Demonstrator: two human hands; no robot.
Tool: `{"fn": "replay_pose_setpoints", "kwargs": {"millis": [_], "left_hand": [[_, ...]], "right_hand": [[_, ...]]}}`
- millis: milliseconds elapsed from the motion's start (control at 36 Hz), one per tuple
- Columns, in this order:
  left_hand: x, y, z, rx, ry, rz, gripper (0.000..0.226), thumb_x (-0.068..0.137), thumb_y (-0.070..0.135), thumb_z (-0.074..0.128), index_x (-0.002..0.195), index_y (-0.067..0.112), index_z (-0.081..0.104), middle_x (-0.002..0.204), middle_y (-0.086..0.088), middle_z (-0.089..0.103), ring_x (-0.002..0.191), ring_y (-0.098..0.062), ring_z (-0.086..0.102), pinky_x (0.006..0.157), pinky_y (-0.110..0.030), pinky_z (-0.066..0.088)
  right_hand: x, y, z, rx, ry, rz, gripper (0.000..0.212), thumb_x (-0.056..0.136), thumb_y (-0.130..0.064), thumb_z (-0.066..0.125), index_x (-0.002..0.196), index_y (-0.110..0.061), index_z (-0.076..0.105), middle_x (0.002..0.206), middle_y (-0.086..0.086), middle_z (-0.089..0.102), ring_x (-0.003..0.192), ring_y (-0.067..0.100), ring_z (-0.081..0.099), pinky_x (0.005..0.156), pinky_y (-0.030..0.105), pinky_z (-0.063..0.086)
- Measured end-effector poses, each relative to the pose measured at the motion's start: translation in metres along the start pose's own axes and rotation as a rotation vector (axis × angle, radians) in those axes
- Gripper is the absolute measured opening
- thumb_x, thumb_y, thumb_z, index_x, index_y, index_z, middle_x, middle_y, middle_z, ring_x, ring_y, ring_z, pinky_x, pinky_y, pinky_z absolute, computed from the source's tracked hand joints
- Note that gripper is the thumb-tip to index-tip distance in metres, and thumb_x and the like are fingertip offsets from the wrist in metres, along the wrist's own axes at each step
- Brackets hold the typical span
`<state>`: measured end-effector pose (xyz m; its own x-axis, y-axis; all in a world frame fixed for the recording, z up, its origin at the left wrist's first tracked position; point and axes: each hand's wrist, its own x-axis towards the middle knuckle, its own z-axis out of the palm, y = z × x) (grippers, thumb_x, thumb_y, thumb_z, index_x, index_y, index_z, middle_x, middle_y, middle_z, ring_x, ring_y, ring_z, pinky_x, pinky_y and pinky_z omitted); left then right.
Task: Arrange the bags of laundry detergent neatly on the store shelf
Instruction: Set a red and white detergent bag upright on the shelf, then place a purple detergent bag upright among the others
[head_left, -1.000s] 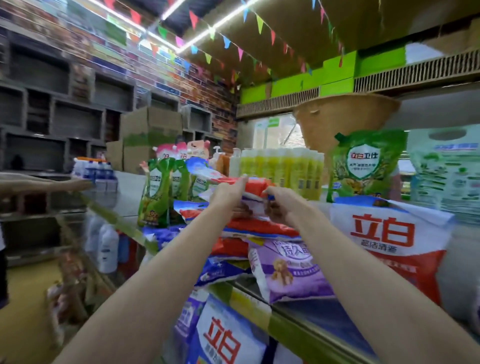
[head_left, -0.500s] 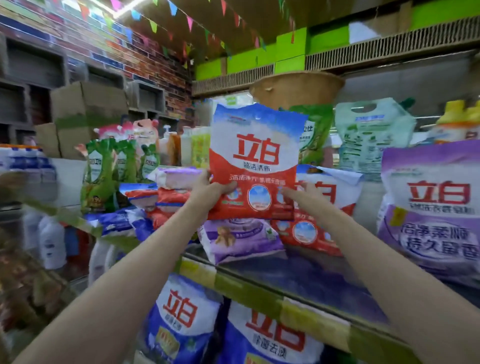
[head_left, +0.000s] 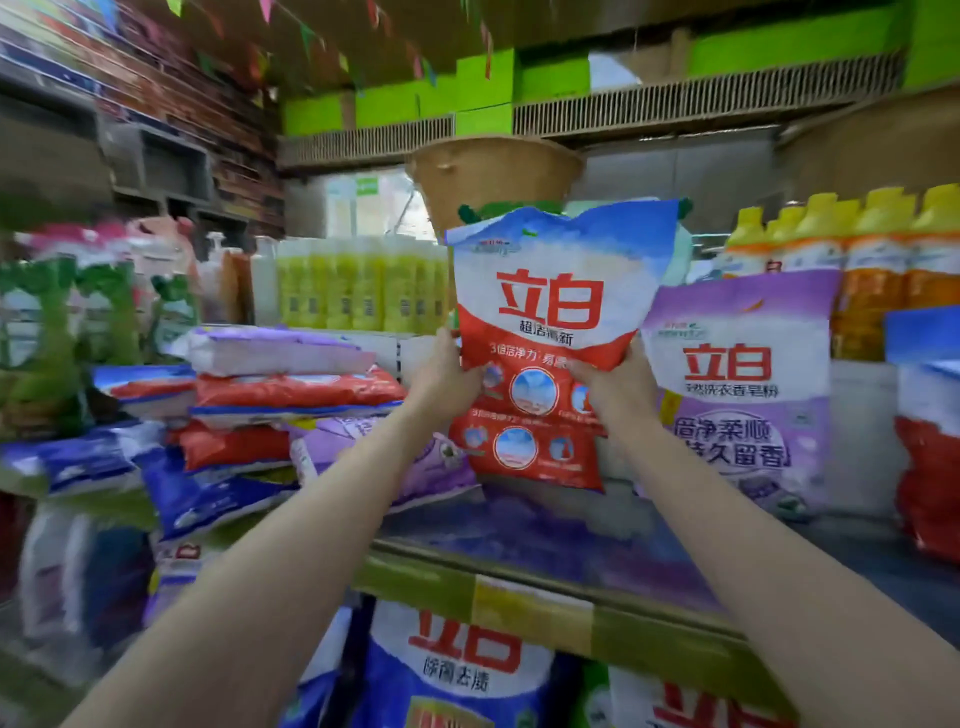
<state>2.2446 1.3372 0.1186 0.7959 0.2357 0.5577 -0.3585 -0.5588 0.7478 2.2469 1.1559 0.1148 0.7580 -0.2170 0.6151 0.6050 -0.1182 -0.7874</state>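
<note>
Detergent bag, red and white, stood upright in both our hands above the shelf.

Blurred flat bags crowded the left; our left hand and right hand gripped its sides, hiding a red bag behind; bare shelf lay in front; a purple bag stood just right.

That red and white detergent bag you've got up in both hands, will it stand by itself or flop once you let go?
Probably floppy: the red and white bag has a crumpled, wavy top edge, and the left hand and right hand grip its sides. It may need to lean on the upright purple bag, or topple.
</note>
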Motion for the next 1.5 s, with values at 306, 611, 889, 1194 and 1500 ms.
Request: {"fn": "replay_pose_setpoints", "kwargs": {"millis": [306, 611, 889, 1194, 1500], "left_hand": [[-0.025, -0.044, -0.012, 1.220, -0.335, 0.251, 0.044, 0.089, 0.042, 0.043, 0.127, 0.023, 0.055, 0.133, -0.005, 0.055, 0.137, -0.025, 0.028, 0.118, -0.051, 0.002], [-0.035, -0.040, -0.064, 0.833, -0.101, 0.485, 0.041, 0.073, 0.029, 0.042, 0.103, 0.014, 0.066, 0.110, -0.006, 0.063, 0.104, -0.031, 0.056, 0.091, -0.039, 0.044], [-0.020, -0.044, -0.172, 0.930, 0.386, -0.084, 0.041, 0.088, 0.032, 0.052, 0.119, 0.004, 0.054, 0.129, -0.021, 0.043, 0.124, -0.037, 0.038, 0.101, -0.044, 0.034], [0.018, -0.064, -0.208, 0.188, 0.238, -0.605, 0.076, 0.085, 0.058, 0.051, 0.136, 0.002, 0.044, 0.139, -0.019, 0.047, 0.128, -0.033, 0.046, 0.102, -0.035, 0.040], [0.011, -0.055, -0.202, 0.099, 0.231, -0.492, 0.029, 0.088, 0.022, 0.062, 0.112, 0.006, 0.057, 0.087, -0.011, 0.060, 0.073, -0.026, 0.058, 0.053, -0.022, 0.048]], "right_hand": [[0.012, 0.064, 0.060, -0.677, -0.419, 0.178, 0.072, 0.085, -0.046, 0.062, 0.141, -0.008, 0.038, 0.143, 0.014, 0.043, 0.128, 0.031, 0.046, 0.101, 0.032, 0.038], [0.002, 0.060, 0.058, -0.702, -0.119, 0.160, 0.082, 0.073, -0.042, 0.074, 0.133, 0.000, 0.038, 0.137, 0.019, 0.041, 0.128, 0.035, 0.038, 0.105, 0.043, 0.038], [-0.006, 0.009, 0.066, -0.613, 0.132, -0.247, 0.072, 0.076, -0.007, 0.068, 0.134, 0.010, 0.030, 0.135, 0.028, 0.033, 0.127, 0.040, 0.030, 0.108, 0.033, 0.016], [-0.025, -0.013, 0.098, -0.610, -0.080, -0.783, 0.065, 0.072, 0.006, 0.061, 0.133, 0.000, 0.042, 0.144, 0.015, 0.027, 0.129, 0.028, 0.027, 0.096, 0.046, 0.047], [-0.030, -0.011, 0.122, -0.636, -0.297, -0.630, 0.049, 0.085, -0.012, 0.061, 0.129, -0.001, 0.045, 0.141, 0.015, 0.031, 0.133, 0.030, 0.031, 0.109, 0.031, 0.027]]}}
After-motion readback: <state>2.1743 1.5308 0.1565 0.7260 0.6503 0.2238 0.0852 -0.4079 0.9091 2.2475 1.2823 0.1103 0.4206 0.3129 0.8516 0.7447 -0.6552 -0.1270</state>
